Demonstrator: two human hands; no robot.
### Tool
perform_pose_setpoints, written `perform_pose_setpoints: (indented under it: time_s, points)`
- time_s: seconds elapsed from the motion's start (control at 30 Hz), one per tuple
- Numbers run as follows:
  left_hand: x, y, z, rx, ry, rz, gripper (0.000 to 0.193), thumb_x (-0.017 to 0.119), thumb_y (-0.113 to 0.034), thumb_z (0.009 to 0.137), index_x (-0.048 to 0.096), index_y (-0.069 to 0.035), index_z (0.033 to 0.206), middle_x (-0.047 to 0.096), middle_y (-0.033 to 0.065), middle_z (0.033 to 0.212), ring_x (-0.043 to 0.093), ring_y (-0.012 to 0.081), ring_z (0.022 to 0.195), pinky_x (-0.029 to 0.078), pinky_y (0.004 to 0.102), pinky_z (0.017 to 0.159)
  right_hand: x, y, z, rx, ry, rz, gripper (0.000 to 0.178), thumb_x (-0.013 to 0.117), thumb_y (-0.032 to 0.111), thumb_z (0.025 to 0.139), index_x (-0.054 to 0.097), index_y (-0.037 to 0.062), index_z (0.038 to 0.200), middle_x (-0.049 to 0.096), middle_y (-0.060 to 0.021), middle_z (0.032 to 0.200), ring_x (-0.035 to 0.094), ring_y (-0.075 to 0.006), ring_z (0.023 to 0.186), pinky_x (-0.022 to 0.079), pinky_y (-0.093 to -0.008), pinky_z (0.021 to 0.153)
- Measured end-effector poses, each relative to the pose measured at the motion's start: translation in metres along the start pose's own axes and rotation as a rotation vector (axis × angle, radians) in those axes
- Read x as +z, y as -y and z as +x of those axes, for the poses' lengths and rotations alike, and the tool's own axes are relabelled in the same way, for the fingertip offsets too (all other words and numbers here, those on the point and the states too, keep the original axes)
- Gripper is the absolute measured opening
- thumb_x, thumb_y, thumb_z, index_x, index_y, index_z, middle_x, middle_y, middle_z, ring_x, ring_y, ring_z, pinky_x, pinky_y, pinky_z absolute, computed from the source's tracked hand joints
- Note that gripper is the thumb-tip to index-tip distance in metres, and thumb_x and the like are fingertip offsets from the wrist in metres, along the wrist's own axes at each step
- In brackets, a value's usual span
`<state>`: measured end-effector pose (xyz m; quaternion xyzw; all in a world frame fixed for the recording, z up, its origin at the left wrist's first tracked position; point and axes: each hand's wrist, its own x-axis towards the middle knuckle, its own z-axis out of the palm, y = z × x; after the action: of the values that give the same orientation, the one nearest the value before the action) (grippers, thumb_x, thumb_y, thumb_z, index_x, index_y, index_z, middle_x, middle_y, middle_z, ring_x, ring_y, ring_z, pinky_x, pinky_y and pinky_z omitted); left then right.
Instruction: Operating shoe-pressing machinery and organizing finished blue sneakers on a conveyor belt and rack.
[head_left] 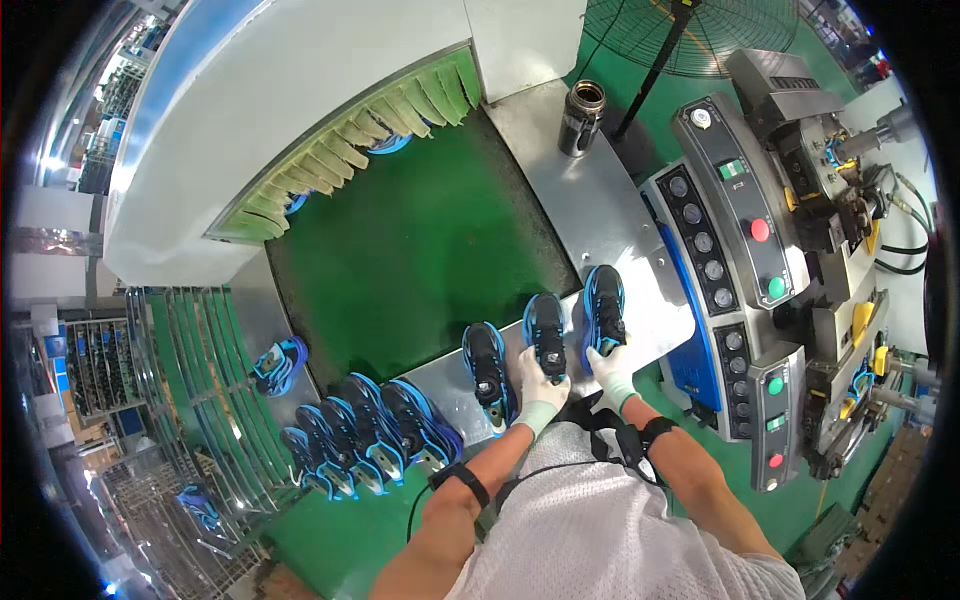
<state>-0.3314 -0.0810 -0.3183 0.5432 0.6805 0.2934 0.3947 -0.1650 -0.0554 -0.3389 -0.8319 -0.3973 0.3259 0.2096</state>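
Both my hands wear white gloves. With its fingers at the heel end, my left hand (543,385) grips a black and blue sneaker (543,325) on the metal ledge. Just right of it, my right hand (612,368) is closed on the heel end of a second black and blue sneaker (604,295), toe pointing away from me. A third sneaker (485,360) stands left of my left hand, touched by neither hand. Farther left, several matching sneakers (370,415) stand in a row along the ledge edge.
Beyond the ledge, a green conveyor belt (420,240) runs under a curtain of green strips (350,140); shoes show behind it. An open metal flask (581,120) stands on the steel side plate. Control panels (740,200) and a machine are at right, a wire rack (215,390) at left.
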Motion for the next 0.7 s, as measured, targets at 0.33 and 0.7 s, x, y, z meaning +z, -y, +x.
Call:
perform_pose_setpoints:
  time_s: [0.33, 0.7]
  points:
    - [0.020, -0.048, 0.077, -0.243, 0.626, -0.161, 0.070, 0.076, -0.016, 0.075, 0.038, 0.005, 0.130, 0.062, 0.0139, 0.111, 0.061, 0.0234, 0.099, 0.047, 0.0364, 0.097, -0.112, -0.005, -0.020, 0.286, 0.097, 0.769, 0.057, 0.085, 0.030, 0.071, 0.059, -0.0008, 0.111, 0.066, -0.0094, 0.093, 0.064, -0.0184, 0.086, 0.052, -0.0332, 0.082]
    - [0.160, -0.174, -0.096, 0.499, 1.501, 0.073, 0.067, 0.079, -0.013, 0.077, 0.044, 0.004, 0.132, 0.065, 0.0100, 0.102, 0.061, 0.0212, 0.091, 0.048, 0.0341, 0.090, -0.221, -0.107, -0.283, 0.449, -0.828, 1.258, 0.033, 0.081, 0.028, 0.080, 0.067, 0.0022, 0.096, 0.067, -0.0016, 0.088, 0.060, -0.0110, 0.079, 0.050, -0.0289, 0.073]
